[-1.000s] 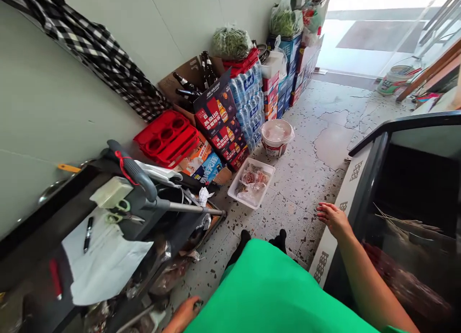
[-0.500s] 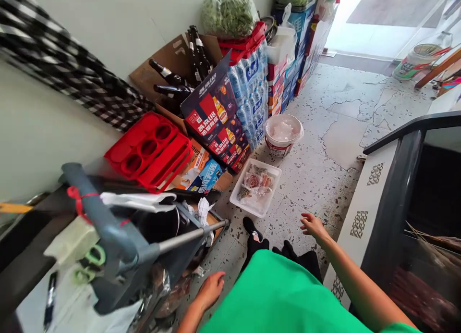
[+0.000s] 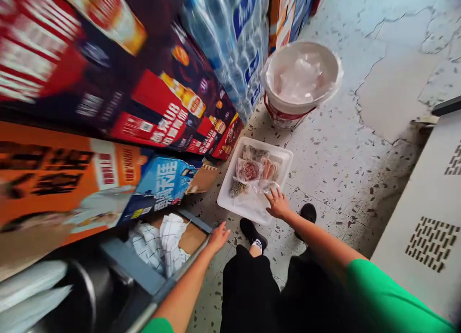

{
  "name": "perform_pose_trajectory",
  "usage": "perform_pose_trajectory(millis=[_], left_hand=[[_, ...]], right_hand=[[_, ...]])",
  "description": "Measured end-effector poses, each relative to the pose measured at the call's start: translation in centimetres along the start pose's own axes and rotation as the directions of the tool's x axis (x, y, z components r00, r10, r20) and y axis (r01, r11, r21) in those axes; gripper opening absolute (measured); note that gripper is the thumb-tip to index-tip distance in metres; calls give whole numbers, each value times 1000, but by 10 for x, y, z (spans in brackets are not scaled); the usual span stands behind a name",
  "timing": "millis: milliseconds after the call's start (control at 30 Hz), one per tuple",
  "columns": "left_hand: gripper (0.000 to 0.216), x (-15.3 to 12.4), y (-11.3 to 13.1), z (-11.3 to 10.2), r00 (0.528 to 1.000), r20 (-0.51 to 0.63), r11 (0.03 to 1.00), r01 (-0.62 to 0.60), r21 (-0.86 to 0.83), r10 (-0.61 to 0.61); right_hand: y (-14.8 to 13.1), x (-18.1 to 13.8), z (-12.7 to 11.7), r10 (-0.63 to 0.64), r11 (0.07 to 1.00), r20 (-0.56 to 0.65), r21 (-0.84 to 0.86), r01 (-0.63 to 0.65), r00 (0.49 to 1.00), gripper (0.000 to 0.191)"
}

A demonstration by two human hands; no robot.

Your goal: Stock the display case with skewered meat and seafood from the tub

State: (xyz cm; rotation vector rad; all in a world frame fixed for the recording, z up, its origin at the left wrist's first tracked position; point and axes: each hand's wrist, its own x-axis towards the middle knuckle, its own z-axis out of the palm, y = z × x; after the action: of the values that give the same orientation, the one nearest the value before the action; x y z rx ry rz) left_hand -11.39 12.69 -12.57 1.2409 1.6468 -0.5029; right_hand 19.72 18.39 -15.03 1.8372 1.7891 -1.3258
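Note:
On the floor in front of my feet lies a white plastic tray. Inside it are clear bags of food: a bag of reddish pieces, some pinkish sticks and thin brownish-green bits. My right hand, fingers spread, is over the tray's right side; whether it touches the bags I cannot tell. Lower and to the left, my left hand hangs between the tray and the grey cart, fingers apart and holding nothing.
A white bucket with clear plastic in it stands beyond the tray. Stacked beer cartons and bottled water packs line the left. A grey cart holding checked cloth is near my left arm. A white perforated cabinet panel borders the right.
My body has bent down, so the tray, bucket and cartons look closer. The right hand has moved over the tray, and my left hand has come forward towards it.

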Motion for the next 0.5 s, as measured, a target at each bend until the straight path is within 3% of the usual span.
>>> perform_pose_trajectory(millis=[133, 200, 333, 433, 500], left_hand=[[51, 114, 0, 9, 997, -80, 1000, -19, 13, 20], [53, 162, 3, 15, 991, -134, 999, -21, 27, 24], [65, 233, 11, 31, 967, -254, 998, 18, 59, -2], [71, 264, 15, 42, 944, -329, 996, 53, 78, -24], [72, 277, 17, 46, 932, -363, 994, 61, 93, -23]], right_hand=[[10, 82, 36, 91, 993, -43, -70, -93, 995, 89], [15, 100, 62, 117, 992, 70, -56, -114, 991, 87], [7, 86, 121, 39, 997, 386, 52, -64, 922, 47], [3, 61, 150, -25, 987, 465, 151, -52, 885, 26], [12, 53, 153, -58, 979, 498, 200, -50, 865, 17]])
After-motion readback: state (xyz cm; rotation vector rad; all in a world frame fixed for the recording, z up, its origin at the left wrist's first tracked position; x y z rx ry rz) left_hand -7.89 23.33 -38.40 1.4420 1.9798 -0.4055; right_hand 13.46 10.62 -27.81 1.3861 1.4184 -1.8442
